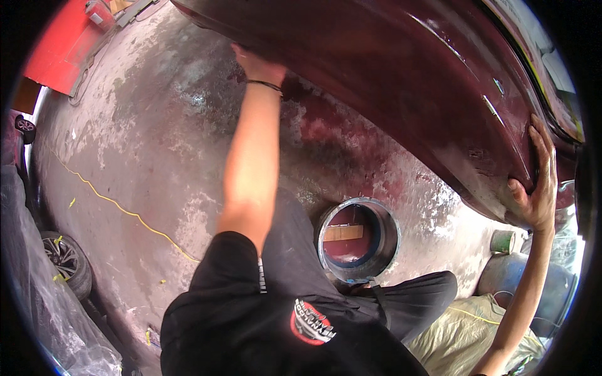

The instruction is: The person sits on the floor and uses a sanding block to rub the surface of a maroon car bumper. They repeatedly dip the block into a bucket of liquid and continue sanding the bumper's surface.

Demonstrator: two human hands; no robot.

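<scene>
A dark red, glossy car body panel (401,88) spans the upper part of the view, with a dusty patch towards its right end. My left hand (258,64) reaches up to the panel's lower edge at the upper middle; the panel hides most of its fingers, so its grip does not show. Against the right end of the panel lies my right hand (539,194), fingers stretched upward along the surface and thumb spread apart. A dark band circles my left wrist. Below the panel, in front of my legs, stands a round grey-rimmed bucket (390,250) with a tan block (343,233) inside.
A yellow cord (128,213) runs across the stained floor (157,144). At left are a wheel (66,263) and plastic sheeting (50,326). A red object (59,47) stands far left. A blue drum (511,279), a small green can (502,242) and a beige cover (451,332) sit right.
</scene>
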